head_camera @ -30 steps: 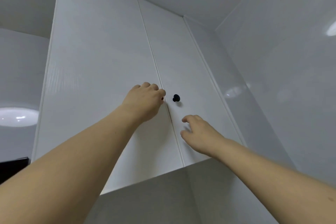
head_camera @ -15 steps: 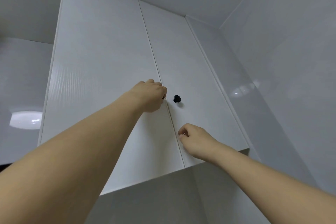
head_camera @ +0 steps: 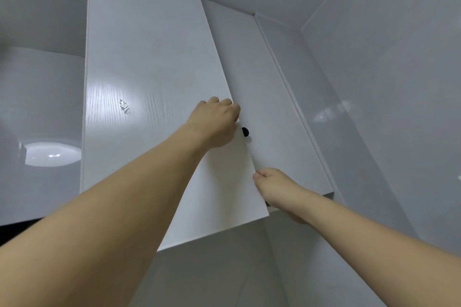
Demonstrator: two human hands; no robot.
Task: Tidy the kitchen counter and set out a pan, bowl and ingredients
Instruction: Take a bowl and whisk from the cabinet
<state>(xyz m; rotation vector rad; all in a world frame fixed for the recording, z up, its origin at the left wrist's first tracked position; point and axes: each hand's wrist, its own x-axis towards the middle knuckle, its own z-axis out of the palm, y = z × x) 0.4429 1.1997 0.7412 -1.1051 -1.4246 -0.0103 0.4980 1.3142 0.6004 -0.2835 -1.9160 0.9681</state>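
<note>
I look up at a white wall cupboard with two doors. The left door [head_camera: 149, 82] stands partly swung out toward me. My left hand [head_camera: 215, 122] grips that door's knob, which the fingers hide. My right hand [head_camera: 277, 187] holds the free edge of the left door low down, fingers curled behind it. The right door [head_camera: 269, 97] is closed, and its black knob [head_camera: 245, 131] shows just right of my left hand. The cupboard's inside is hidden. No pan, bowl or ingredients are in view.
Glossy white wall panels [head_camera: 386, 107] rise on the right, close to the cupboard's side. A round ceiling light's reflection [head_camera: 51, 154] shows on the left panel. A dark strip [head_camera: 15, 227] sits at the lower left edge.
The left door has swung out from closed. My left hand came with its knob, and my right hand moved down onto the door's free edge.
</note>
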